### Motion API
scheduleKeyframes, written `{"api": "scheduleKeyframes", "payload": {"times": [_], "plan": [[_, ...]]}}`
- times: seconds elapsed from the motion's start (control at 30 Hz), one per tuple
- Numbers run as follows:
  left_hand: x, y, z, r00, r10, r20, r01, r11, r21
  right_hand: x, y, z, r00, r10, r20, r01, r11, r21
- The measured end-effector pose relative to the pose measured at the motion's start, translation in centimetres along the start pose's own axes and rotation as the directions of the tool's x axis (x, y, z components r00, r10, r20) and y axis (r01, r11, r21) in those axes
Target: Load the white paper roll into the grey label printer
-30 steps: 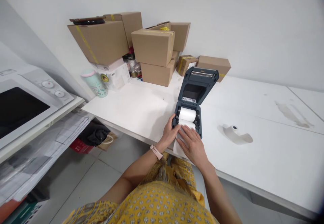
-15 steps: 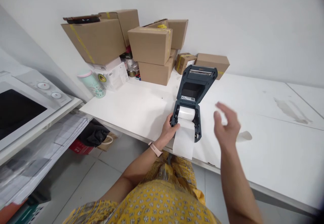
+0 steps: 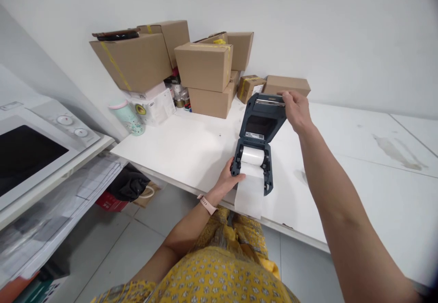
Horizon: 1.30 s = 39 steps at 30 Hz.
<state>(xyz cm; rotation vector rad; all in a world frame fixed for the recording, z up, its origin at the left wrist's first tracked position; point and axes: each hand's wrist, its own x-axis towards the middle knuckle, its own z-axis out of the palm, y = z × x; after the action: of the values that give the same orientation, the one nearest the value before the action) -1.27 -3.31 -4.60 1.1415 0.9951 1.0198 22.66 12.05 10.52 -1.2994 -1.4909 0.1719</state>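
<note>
A dark label printer (image 3: 268, 166) stands near the front edge of the white table, its lid (image 3: 263, 113) raised. Inside sits a white paper roll (image 3: 252, 155), and a strip of label paper (image 3: 249, 195) runs from it over the printer's front and past the table edge. My left hand (image 3: 230, 176) grips the printer's left side, the thumb resting on the edge of the paper. With its fingers closed round the lid's upper right corner, my right hand (image 3: 297, 109) holds the raised lid; some of those fingers are hidden behind it.
Cardboard boxes (image 3: 204, 68) are stacked at the back against the wall. A mint-green tumbler (image 3: 128, 118) stands at the table's left end beside a white box (image 3: 155, 107). Further left is a microwave (image 3: 37, 134) on a shelf. The table (image 3: 342, 175) extends to the right.
My right hand has moved up and left from the air beside the printer and taken hold of the lid, which has tipped slightly. My left hand stays on the printer's side.
</note>
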Motion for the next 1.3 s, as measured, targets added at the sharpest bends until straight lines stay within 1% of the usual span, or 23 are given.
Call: {"api": "scheduleKeyframes", "payload": {"times": [0.07,0.13,0.23,0.3,0.4,0.47,0.53,0.6,0.63,0.7,0.73,0.77,0.8,0.83,0.87,0.93,0.97,1.03,1.07,1.13,1.2,1.23,1.3], "plan": [[0.1,0.0,-0.3,0.999,-0.002,0.036,0.002,1.000,-0.017,-1.7,-0.5,-0.5,0.999,-0.034,-0.010,0.034,0.998,0.061],[-0.1,-0.3,-0.5,0.998,0.002,0.066,0.001,0.999,-0.045,-4.3,-1.5,-1.3,0.999,-0.048,0.003,0.048,0.994,0.100],[-0.8,-1.1,-0.7,0.997,-0.033,0.070,0.039,0.996,-0.082,-9.8,-3.1,-2.5,0.997,-0.050,0.065,0.042,0.992,0.117],[-1.4,-1.4,-0.6,0.996,-0.072,0.054,0.077,0.991,-0.108,-13.9,-3.8,-3.0,0.990,-0.082,0.115,0.070,0.992,0.107],[-2.1,-1.6,-0.5,0.994,-0.097,0.051,0.104,0.983,-0.153,-19.1,-3.9,-3.1,0.980,-0.143,0.141,0.138,0.989,0.045],[-2.5,-1.7,-0.8,0.992,-0.105,0.075,0.116,0.979,-0.166,-21.3,-3.4,-2.8,0.977,-0.148,0.155,0.152,0.988,-0.019],[-3.1,-1.8,-1.3,0.989,-0.105,0.103,0.120,0.982,-0.149,-22.6,-2.7,-2.4,0.980,-0.122,0.157,0.132,0.990,-0.058],[-3.7,-1.6,-1.9,0.992,-0.087,0.090,0.094,0.992,-0.081,-23.5,-2.2,-1.9,0.988,-0.093,0.122,0.100,0.993,-0.056],[-4.0,-1.2,-2.2,0.996,-0.062,0.057,0.064,0.997,-0.031,-23.9,-2.0,-1.6,0.992,-0.084,0.098,0.089,0.995,-0.047],[-4.2,0.1,-2.3,0.998,0.041,-0.041,-0.038,0.996,0.084,-24.7,-1.8,-1.1,0.995,-0.073,0.065,0.075,0.996,-0.039],[-4.1,1.1,-2.2,0.988,0.125,-0.095,-0.110,0.984,0.143,-25.2,-1.7,-0.8,0.996,-0.067,0.057,0.069,0.997,-0.043],[-3.7,2.2,-1.9,0.965,0.225,-0.134,-0.195,0.960,0.202,-25.6,-1.7,-0.6,0.997,-0.061,0.054,0.063,0.997,-0.052],[-3.1,3.5,-1.4,0.927,0.338,-0.163,-0.290,0.921,0.261,-25.9,-1.7,-0.4,0.997,-0.054,0.054,0.058,0.996,-0.065],[-2.3,4.7,-0.8,0.876,0.451,-0.170,-0.383,0.866,0.322,-26.2,-1.7,-0.3,0.997,-0.049,0.055,0.053,0.995,-0.079],[-1.4,5.9,-0.1,0.827,0.546,-0.137,-0.468,0.802,0.370,-26.4,-1.7,-0.3,0.997,-0.046,0.058,0.051,0.994,-0.094],[0.6,7.9,1.6,0.769,0.639,0.029,-0.593,0.694,0.408,-26.6,-1.7,-0.4,0.996,-0.048,0.073,0.058,0.990,-0.131],[1.4,8.6,2.4,0.751,0.645,0.137,-0.637,0.657,0.403,-26.6,-1.7,-0.5,0.996,-0.055,0.075,0.066,0.986,-0.151],[2.8,9.4,3.7,0.728,0.602,0.329,-0.686,0.628,0.368,-26.2,-1.6,-0.8,0.993,-0.083,0.081,0.097,0.975,-0.197],[3.3,9.4,4.2,0.716,0.576,0.395,-0.696,0.629,0.345,-25.9,-1.4,-1.0,0.991,-0.100,0.088,0.117,0.967,-0.224],[4.0,8.7,4.9,0.698,0.541,0.470,-0.704,0.641,0.307,-24.9,-1.2,-1.2,0.985,-0.124,0.120,0.154,0.946,-0.285],[4.4,7.2,5.6,0.706,0.521,0.481,-0.688,0.666,0.288,-23.5,-0.9,-1.2,0.970,-0.131,0.205,0.195,0.921,-0.337],[4.5,6.3,6.0,0.733,0.507,0.454,-0.660,0.693,0.290,-22.6,-0.7,-1.0,0.955,-0.138,0.262,0.226,0.911,-0.344],[4.8,4.2,6.8,0.831,0.462,0.309,-0.546,0.783,0.298,-21.1,-0.5,-0.3,0.914,-0.165,0.370,0.292,0.901,-0.321]]}}
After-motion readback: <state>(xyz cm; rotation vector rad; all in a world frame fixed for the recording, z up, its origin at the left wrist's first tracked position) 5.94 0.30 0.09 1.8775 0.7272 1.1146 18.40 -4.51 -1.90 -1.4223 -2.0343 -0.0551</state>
